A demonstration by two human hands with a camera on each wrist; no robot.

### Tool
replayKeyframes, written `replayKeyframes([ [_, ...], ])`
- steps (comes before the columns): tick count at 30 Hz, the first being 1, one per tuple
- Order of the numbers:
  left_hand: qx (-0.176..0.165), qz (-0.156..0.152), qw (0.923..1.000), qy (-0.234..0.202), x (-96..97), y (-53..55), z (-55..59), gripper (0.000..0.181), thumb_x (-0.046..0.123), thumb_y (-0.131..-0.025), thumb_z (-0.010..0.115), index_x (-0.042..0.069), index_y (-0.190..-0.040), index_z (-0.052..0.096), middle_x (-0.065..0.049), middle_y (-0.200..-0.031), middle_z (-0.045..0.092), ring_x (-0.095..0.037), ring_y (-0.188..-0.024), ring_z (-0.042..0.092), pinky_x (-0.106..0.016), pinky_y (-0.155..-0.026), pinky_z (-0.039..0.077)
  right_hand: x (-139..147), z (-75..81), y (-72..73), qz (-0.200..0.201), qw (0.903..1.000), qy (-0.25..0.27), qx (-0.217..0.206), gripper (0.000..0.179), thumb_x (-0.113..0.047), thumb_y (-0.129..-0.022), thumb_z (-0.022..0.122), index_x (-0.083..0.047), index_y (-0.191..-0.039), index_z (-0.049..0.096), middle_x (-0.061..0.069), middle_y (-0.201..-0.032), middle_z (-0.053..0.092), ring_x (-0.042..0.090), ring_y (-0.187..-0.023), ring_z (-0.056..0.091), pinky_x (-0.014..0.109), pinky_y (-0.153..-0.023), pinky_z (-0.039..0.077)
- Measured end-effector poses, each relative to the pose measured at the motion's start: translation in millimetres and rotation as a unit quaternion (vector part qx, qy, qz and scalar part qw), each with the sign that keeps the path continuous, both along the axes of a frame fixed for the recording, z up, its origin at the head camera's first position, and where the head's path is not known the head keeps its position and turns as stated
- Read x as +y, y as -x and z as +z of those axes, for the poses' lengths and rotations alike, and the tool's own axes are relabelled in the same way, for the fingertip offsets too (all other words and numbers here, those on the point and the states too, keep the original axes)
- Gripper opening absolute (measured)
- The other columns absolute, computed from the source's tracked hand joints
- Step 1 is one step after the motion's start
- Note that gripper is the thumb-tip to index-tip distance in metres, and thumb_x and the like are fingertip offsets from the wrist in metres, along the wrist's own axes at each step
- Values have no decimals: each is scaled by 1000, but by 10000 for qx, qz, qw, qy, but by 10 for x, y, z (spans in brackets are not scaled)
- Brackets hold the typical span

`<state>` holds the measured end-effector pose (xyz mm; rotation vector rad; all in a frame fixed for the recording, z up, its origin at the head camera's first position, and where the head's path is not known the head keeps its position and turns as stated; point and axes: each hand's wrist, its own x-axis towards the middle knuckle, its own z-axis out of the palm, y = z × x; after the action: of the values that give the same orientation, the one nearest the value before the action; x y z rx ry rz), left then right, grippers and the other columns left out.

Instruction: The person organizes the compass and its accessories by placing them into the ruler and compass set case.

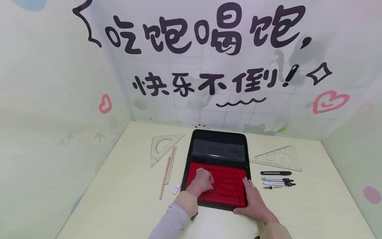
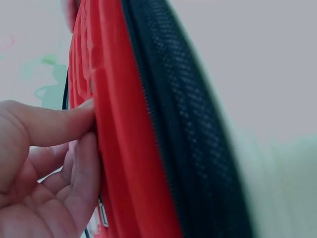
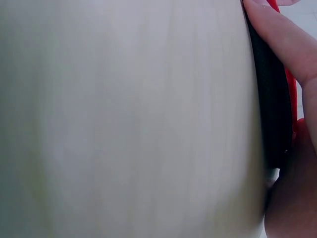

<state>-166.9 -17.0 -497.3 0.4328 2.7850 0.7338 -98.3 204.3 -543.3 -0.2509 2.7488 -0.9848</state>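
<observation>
A black zip case (image 1: 219, 131) lies unfolded on the table, with a red moulded tray (image 1: 229, 196) in its near half. Over the tray's left part is my left hand (image 1: 202, 182), thumb and fingertips drawn together at a slot. They pinch at a small dark piece (image 1: 214, 188), largely hidden. In the left wrist view the thumb (image 2: 64, 121) and a finger reach into the red tray (image 2: 119, 124). My right hand (image 1: 257, 203) rests against the case's near right corner, fingers extended along the right side and thumb on the front edge.
Left of the case lie a set square (image 1: 161, 146), several wooden pencils (image 1: 167, 176) and a white eraser (image 1: 176, 188). To the right are another set square (image 1: 293, 162), a black cutter (image 1: 276, 173), two compasses (image 1: 276, 179) and small parts (image 1: 268, 188). A round pale piece (image 1: 199, 170) sits in the tray.
</observation>
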Motion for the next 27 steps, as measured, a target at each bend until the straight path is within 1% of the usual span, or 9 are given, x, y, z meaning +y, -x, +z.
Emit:
replayKeyframes([
  [5,-128,272,9995,118,58,30,-18,15,10,-59,81,11,-63,66,2,-59,57,-21,-90,51,-32,-83,37,21,-20,0,-12,9999,-25,116,123,-49,-56,80,4,-142,9,23,-148,12,40,-135,4,55,-106,9],
  [7,-263,364,9989,102,71,29,-20,17,9,-59,81,11,-63,65,0,-61,56,-21,-86,52,-28,-77,40,25,-27,0,-7,10000,-21,89,123,-49,-56,80,4,-142,9,23,-148,11,40,-135,4,55,-106,9],
  [11,-438,500,9975,-245,57,-24,-30,18,5,-63,77,9,-68,61,-2,-65,55,-19,-74,54,-23,-57,45,27,-30,-4,-30,10000,-22,4,124,-50,-56,80,3,-142,8,23,-148,10,39,-135,3,55,-107,8],
  [13,-441,465,9969,-451,30,-76,-52,19,4,-64,76,7,-72,59,-2,-65,54,-16,-64,54,-22,-53,44,23,-27,-8,-20,10000,0,-21,124,-50,-56,80,4,-142,8,23,-148,10,39,-135,3,55,-107,8],
  [15,-337,382,9966,-647,-6,-130,-84,22,2,-63,76,6,-76,58,-1,-65,54,-13,-59,52,-21,-53,44,17,-25,-10,-2,10000,35,-55,124,-51,-56,80,4,-142,8,23,-149,10,39,-135,2,54,-107,8],
  [18,-184,222,9948,-980,-60,-191,-125,23,0,-64,75,5,-81,59,0,-66,54,-10,-59,52,-18,-54,44,11,-21,-12,3,10000,47,-79,125,-51,-56,80,4,-142,8,22,-149,10,39,-136,2,54,-107,8],
  [21,-27,-39,9930,-1178,-104,-205,-139,19,0,-69,73,4,-83,61,-1,-70,57,-9,-63,53,-18,-58,46,8,-19,-10,-11,10000,16,-72,125,-51,-56,80,3,-142,8,22,-149,10,38,-136,2,54,-107,8],
  [24,-41,-266,9935,-1106,-131,-192,-125,17,2,-73,71,4,-87,62,-1,-74,57,-8,-65,52,-17,-61,46,7,-19,-5,-3,10000,-3,-50,124,-51,-56,80,3,-142,9,22,-149,10,38,-136,3,54,-107,8],
  [27,-125,-460,9936,-1023,-153,-179,-95,17,3,-74,71,4,-88,62,-1,-75,57,-6,-65,51,-16,-62,46,5,-16,-4,-8,10000,19,-46,124,-50,-56,80,3,-142,9,22,-149,10,38,-136,3,54,-107,8],
])
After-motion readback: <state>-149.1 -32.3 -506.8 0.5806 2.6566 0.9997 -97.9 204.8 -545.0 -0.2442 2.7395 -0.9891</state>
